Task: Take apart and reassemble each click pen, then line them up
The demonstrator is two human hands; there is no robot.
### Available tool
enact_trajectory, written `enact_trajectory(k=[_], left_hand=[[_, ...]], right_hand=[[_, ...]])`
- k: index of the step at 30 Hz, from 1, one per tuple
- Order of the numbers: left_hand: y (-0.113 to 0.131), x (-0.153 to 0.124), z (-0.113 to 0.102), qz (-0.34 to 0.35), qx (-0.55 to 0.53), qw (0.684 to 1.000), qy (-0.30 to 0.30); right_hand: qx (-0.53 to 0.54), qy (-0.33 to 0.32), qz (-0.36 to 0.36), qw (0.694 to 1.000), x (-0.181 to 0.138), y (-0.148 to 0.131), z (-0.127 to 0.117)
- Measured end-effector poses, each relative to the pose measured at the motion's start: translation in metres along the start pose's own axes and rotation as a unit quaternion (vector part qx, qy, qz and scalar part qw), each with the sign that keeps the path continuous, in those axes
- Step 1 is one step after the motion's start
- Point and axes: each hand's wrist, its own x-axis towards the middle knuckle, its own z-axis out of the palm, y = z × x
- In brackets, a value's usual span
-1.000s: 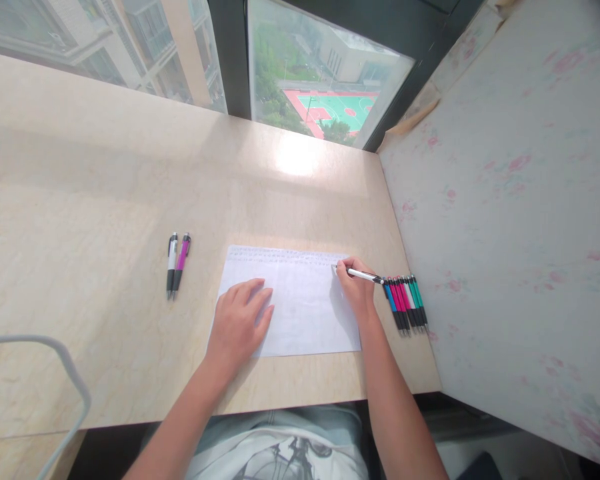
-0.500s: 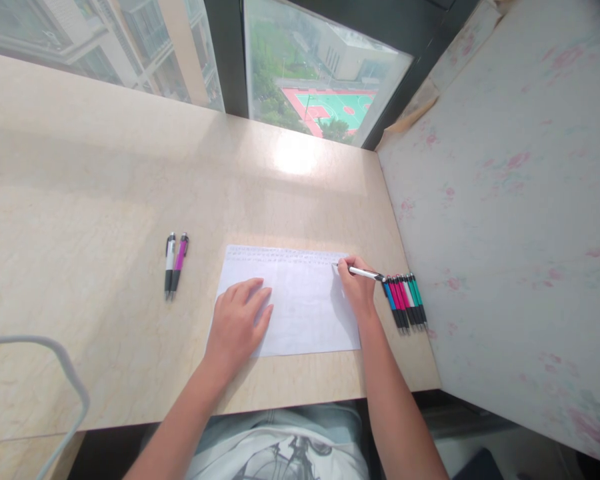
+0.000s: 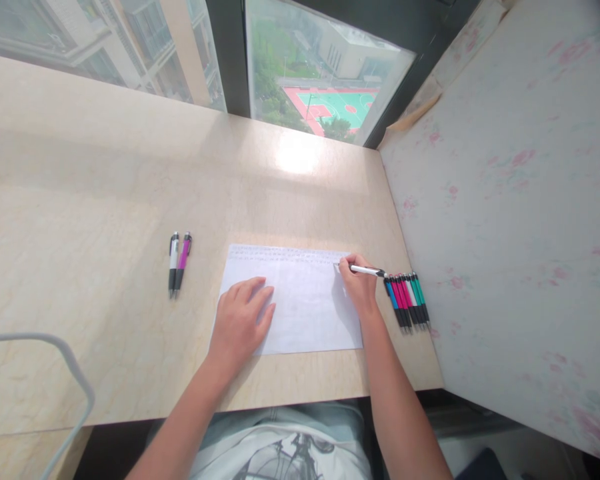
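Your right hand (image 3: 359,285) grips a white-barrelled pen (image 3: 366,270) between thumb and fingers, near its writing end. The pen slants, its back end pointing right, and its tip is at the right end of the lowest line of writing; whether the tip presses on the surface is too small to tell. Your left hand (image 3: 241,317) grips nothing: it lies palm down with loosely spread fingers over the left part of the paper sheet (image 3: 305,313).

The sheet lies flat on the worktop (image 3: 105,267) in front of you, near your edge. Rows of small handwriting run across its top, too fine to read, and the area below them is white.

Well to the left of the sheet, a white pen (image 3: 173,263) and a purple pen (image 3: 183,260) lie side by side, black grips and tips toward you. To the right of your right hand, a row of pens (image 3: 407,300) lies close together near the wall (image 3: 505,233), with blue, pink, white and green barrels, tips also toward you. The held pen's back end reaches close to this row; you cannot tell whether they touch.

A pale cable (image 3: 67,357) curves at your lower left. Beyond the worktop, the window (image 3: 325,73) looks down on a green and red sports court (image 3: 337,110).
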Motion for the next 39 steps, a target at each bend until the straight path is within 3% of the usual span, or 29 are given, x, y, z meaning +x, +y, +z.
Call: enact_trajectory(k=[8, 13, 20, 24, 33, 39], left_hand=[[0.001, 0.002, -0.002, 0.006, 0.008, 1.000, 0.003], [0.001, 0.002, -0.002, 0.007, 0.014, 1.000, 0.006], [0.000, 0.001, -0.001, 0.006, 0.009, 1.000, 0.008], [-0.001, 0.001, 0.000, 0.007, 0.007, 1.000, 0.009], [-0.001, 0.001, 0.000, 0.010, -0.004, 1.000, 0.021], [0.000, 0.000, 0.001, 0.010, 0.002, 1.000, 0.024]], right_hand=[[0.022, 0.022, 0.001, 1.000, 0.000, 0.007, 0.003], [0.148, 0.110, 0.068, 0.980, 0.003, 0.016, 0.002], [0.287, 0.114, 0.076, 0.948, -0.002, 0.014, 0.000], [0.310, 0.090, 0.100, 0.941, -0.015, 0.014, -0.006], [0.445, -0.005, 0.180, 0.877, -0.055, -0.001, -0.031], [0.486, -0.054, 0.160, 0.858, -0.078, -0.026, -0.035]])
